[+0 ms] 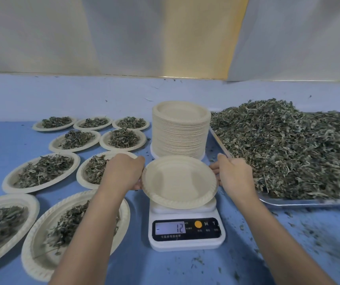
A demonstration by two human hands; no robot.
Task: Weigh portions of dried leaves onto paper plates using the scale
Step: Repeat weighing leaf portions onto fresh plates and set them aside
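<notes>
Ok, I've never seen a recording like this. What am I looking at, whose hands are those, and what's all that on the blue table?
There is one picture, taken by a camera worn on a person's head, looking down at their own bare arms. No machine is involved. The left hand and right hand grip opposite edges of an empty paper plate, slightly tilted over a small white scale whose display shows 12. Behind it stands a tall stack of plates. On the right, a metal tray holds a big heap of dried leaves. On the left, several filled plates lie on the blue table.
</notes>
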